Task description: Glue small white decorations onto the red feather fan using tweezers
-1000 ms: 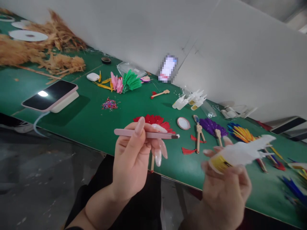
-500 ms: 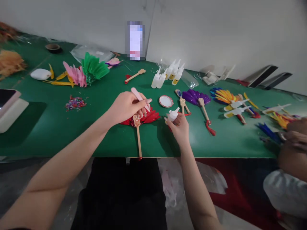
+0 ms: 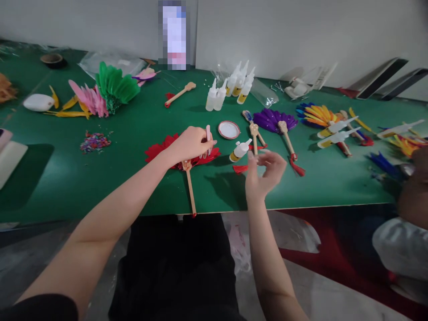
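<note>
My left hand [image 3: 193, 143] is closed around a slim pink pen-like tool [image 3: 208, 133], its tip hidden by the fingers. That hand is over a red feather fan [image 3: 159, 149] with a wooden handle [image 3: 191, 191] pointing toward me. To its right, a small white glue bottle [image 3: 238, 152] with a yellow label stands on the table, its nozzle tilted to the right. My right hand [image 3: 265, 171] is just right of the bottle, apart from it, fingers loosely curled and spread with nothing in them. A red tassel [image 3: 240, 169] lies below the bottle.
A round white lid [image 3: 229, 129] lies behind the bottle. Several glue bottles [image 3: 230, 89] stand farther back. A purple feather fan [image 3: 274, 120] lies right, green feathers [image 3: 115, 87] and colourful bits [image 3: 95, 142] left. Another person's arm [image 3: 414, 187] is at the right edge.
My right hand has let go of the glue bottle, which now stands on the table, and has moved right. The left hand stays over the red fan, its tool now more upright. The view has shifted.
</note>
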`<state>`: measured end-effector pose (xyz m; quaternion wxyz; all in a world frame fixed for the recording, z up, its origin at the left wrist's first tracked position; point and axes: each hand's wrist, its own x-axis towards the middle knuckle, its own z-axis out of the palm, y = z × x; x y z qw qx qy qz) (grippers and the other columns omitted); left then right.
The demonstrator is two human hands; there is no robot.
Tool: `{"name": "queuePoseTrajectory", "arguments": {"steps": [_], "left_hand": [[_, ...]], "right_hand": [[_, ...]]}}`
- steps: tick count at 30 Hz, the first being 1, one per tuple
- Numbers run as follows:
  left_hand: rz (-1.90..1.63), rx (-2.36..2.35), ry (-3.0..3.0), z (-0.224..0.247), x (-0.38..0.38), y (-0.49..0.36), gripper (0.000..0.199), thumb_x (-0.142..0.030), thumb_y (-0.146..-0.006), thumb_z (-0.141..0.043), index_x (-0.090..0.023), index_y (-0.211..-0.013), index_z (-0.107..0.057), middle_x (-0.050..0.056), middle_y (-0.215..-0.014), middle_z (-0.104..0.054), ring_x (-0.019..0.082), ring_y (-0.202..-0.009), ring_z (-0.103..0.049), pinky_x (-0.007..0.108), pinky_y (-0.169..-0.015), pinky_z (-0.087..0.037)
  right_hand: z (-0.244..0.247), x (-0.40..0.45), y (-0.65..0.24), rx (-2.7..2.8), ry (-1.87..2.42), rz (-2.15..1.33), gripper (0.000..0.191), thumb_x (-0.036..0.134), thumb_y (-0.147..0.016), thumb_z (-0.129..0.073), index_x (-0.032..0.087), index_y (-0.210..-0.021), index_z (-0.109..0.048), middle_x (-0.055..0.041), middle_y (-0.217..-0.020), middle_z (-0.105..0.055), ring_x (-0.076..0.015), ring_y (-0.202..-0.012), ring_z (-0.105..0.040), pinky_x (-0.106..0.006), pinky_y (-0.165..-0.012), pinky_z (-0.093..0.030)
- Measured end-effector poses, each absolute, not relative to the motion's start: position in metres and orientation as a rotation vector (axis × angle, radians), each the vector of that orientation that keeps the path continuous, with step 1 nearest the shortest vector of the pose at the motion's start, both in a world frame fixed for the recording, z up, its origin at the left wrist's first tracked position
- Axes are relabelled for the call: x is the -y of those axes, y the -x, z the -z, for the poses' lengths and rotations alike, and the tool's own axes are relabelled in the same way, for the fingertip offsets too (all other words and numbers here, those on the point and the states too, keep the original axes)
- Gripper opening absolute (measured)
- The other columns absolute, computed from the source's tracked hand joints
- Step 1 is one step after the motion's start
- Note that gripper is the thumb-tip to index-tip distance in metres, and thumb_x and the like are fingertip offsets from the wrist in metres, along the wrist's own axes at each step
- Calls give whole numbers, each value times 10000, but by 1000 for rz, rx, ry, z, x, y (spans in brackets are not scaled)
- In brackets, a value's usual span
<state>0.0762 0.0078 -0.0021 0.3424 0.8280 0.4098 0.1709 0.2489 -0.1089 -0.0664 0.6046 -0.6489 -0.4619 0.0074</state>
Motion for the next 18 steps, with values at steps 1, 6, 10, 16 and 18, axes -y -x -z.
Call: {"name": "queuePoseTrajectory", "arguments": {"steps": [1, 6, 10, 16, 18], "left_hand": [[-449, -1072, -2150, 3, -8, -76, 327, -263, -882, -606, -147, -587, -685, 24, -524, -649, 124, -479, -551, 279, -563, -385], [-493, -1110, -2122, -1, -6, -72, 302, -252, -878, -615, -144, -609, -701, 25, -551, -662, 125, -522, -566, 272, -598, -397], [-500, -1116, -2046, -7, -6, -66, 324, -269, -896, -586, -143, -617, -694, 27, -568, -677, 120, -523, -597, 260, -623, -436], [-546, -1147, -1960, -9, -8, -59, 310, -272, -887, -590, -139, -620, -676, 26, -537, -659, 115, -478, -584, 253, -566, -435], [-562, -1147, -1927, -10, -8, -57, 308, -269, -891, -587, -138, -627, -677, 21, -530, -656, 107, -453, -572, 247, -548, -435]], "right_hand": [[66, 114, -246, 1076, 1507, 31, 264, 420, -890, -584, 216, -1031, -495, -60, -913, -599, -170, -759, -605, -350, -707, -524], [63, 128, -226, 1398, 1552, -49, 168, 378, -899, -570, 215, -886, -613, -6, -687, -628, -122, -512, -537, -265, -514, -462], [58, 121, -214, 1642, 1645, -216, 249, 291, -928, -514, 195, -1120, -639, 10, -634, -648, -131, -505, -571, -240, -510, -438], [51, 106, -206, 1793, 1832, -317, 331, 233, -917, -492, 166, -1211, -630, -23, -645, -673, -184, -553, -613, -256, -488, -318], [51, 105, -204, 1789, 1882, -325, 313, 220, -917, -472, 163, -1174, -642, -29, -647, -675, -189, -558, -614, -258, -493, -304]]}}
